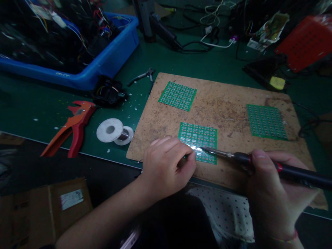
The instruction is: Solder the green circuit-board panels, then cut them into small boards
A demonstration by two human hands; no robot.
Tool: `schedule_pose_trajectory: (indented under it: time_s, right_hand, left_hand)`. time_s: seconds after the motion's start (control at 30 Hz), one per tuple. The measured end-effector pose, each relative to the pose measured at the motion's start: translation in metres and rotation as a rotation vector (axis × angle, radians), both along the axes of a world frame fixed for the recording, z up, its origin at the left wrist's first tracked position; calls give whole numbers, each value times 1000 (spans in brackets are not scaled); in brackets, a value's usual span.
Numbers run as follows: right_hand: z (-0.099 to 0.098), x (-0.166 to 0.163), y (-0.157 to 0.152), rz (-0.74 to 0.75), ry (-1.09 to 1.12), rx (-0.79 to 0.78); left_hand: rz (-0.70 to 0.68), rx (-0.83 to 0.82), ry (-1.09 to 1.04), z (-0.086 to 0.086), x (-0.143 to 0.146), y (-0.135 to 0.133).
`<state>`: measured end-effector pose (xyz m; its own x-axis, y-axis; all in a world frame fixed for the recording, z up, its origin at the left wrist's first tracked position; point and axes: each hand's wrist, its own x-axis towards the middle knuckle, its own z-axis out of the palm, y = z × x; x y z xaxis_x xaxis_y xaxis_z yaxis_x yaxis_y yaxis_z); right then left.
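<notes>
My right hand [275, 186] grips a soldering iron [241, 158] by its black handle. The iron's metal tip points left and meets, or hovers just over, a green circuit board panel [199, 138] covered in rows of small components. My left hand [168, 162] is closed in a pinch at the panel's lower left corner, covering that part of it; what its fingers hold is hidden. Beneath lies a worn brown board [220, 103]. Two more green panels rest on it, an upper left panel [178, 95] and a right panel [266, 121].
A spool of solder wire [110, 130], an orange-red cutter [75, 126] and small pliers [145, 75] lie to the left. A blue bin [114, 52] of wired parts stands behind. At the back right are a soldering iron stand [267, 76] and a red box [308, 41].
</notes>
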<state>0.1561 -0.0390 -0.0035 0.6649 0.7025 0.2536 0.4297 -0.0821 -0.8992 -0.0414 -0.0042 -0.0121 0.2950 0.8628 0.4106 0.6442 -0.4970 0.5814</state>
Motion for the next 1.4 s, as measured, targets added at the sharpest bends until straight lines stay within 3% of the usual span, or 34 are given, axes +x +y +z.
schedule_pose_trajectory:
  time_s: [0.5,0.97,1.17,1.23,1.4]
  right_hand:
    - [0,-2,1,27,-32,8]
    - [-1,-2,2,17,-9,8]
    - [0,1,2,-7,42,35]
    - [1,3,2,-28,74,54]
    - [1,4,2,-17,60,46]
  left_hand:
    - [-36,117,85,-6,1,-1]
    - [-49,108,136,-7,1,-1]
    - [0,174,-19,-3,-8,-6]
    - [45,180,18,1,-14,-8]
    - [32,59,48,13,-21,-10]
